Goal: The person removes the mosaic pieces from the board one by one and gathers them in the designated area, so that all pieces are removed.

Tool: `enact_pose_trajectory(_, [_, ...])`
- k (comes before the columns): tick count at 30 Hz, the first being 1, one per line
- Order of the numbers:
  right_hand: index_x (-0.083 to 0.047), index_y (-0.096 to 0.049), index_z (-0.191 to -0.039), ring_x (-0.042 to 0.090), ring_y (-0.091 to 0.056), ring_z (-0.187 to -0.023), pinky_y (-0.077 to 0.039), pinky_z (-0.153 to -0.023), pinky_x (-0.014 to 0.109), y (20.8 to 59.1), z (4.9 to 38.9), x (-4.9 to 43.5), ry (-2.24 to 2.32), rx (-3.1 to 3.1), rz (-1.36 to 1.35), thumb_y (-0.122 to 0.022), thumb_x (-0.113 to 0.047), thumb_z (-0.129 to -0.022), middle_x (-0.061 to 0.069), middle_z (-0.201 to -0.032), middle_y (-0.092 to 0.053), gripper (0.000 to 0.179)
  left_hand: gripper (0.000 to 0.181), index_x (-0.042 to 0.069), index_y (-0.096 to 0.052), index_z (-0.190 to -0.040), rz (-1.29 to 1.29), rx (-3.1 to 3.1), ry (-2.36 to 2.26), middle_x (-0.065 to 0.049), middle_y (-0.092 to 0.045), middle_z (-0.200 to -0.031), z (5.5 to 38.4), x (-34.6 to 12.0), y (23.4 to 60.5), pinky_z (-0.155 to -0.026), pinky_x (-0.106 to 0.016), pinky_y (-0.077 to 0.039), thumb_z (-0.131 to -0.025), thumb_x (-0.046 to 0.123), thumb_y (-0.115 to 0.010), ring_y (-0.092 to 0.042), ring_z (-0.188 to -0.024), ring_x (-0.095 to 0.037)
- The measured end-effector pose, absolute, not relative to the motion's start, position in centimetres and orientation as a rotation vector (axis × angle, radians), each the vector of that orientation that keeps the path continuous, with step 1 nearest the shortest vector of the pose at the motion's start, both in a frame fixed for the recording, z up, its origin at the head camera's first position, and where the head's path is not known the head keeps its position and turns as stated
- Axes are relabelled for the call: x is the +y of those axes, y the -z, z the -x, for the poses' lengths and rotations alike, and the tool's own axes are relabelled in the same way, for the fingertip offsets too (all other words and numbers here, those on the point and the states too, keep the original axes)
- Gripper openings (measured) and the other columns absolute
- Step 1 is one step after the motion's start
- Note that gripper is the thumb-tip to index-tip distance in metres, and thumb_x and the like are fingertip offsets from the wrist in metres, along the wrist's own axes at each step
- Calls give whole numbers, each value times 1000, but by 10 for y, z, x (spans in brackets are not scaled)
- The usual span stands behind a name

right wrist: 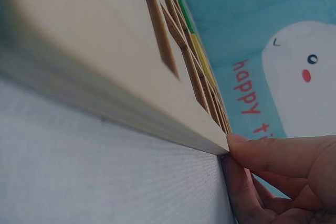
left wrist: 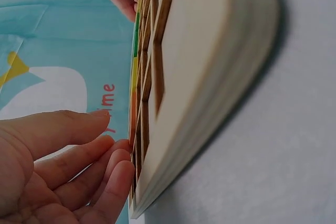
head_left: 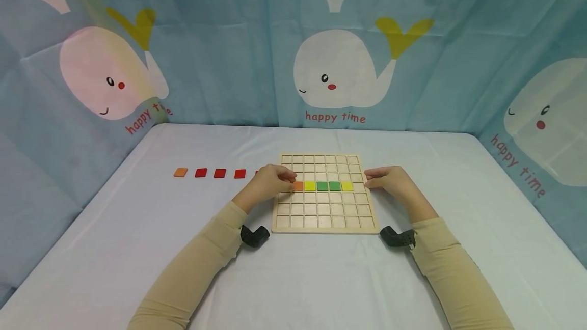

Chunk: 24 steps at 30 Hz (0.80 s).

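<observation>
A light wooden grid board [head_left: 323,224] lies flat on the table. Along its middle row sit an orange tile [head_left: 298,186], a yellow tile [head_left: 310,186], two green tiles [head_left: 322,186] and another yellow tile [head_left: 347,186]. My left hand [head_left: 271,181] is over the board's left side, fingertips right by the orange tile. In the left wrist view its thumb stands apart from the loosely bent fingers [left wrist: 79,177], with nothing between them. My right hand [head_left: 392,181] grips the board's right edge, thumb on top and a finger against the side, as the right wrist view shows.
Left of the board lie a loose orange tile [head_left: 181,172] and several red tiles [head_left: 220,173] in a row, the last partly hidden by my left hand. A whale-print curtain [head_left: 220,55] stands behind the white table [head_left: 321,279]. Black wrist devices [head_left: 255,237] sit at both cuffs.
</observation>
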State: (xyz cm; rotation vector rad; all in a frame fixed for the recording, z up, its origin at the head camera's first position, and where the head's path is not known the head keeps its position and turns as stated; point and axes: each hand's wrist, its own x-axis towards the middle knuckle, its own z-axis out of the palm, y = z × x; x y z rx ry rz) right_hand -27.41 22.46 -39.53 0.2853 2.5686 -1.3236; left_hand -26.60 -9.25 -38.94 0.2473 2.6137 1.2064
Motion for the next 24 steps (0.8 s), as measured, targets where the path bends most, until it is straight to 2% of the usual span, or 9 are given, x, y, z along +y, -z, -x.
enact_pose_trajectory(8, [-5,-60,-136,23,-60,-119,-46,-105,41,396,274,225,1301,2583,-257,-74,-17,-88,15,-134,-64,51,30,10,-72,-117,-271,2618,-1202,-6,-70,-108,266,-91,391,-80,-27,-50,-87,14,-71,-60,-98,-19])
enact_pose_trajectory(16, [-6,-60,-137,25,-59,-122,-45,-106,43,396,274,226,1280,2590,-248,-74,-19,-88,15,-133,-65,52,29,11,-72,-120,-273,2613,-1184,-8,-69,-121,266,-90,391,-92,-36,-54,-92,15,-69,-61,-112,-24])
enact_pose_trajectory(24, [-5,-61,-135,20,-60,-114,-48,-93,31,396,274,227,1307,2581,-255,-75,-17,-87,14,-131,-66,52,25,10,-72,-119,-283,2601,-1187,-9,-66,-125,266,-90,391,-94,-38,-54,-95,14,-65,-61,-116,-24])
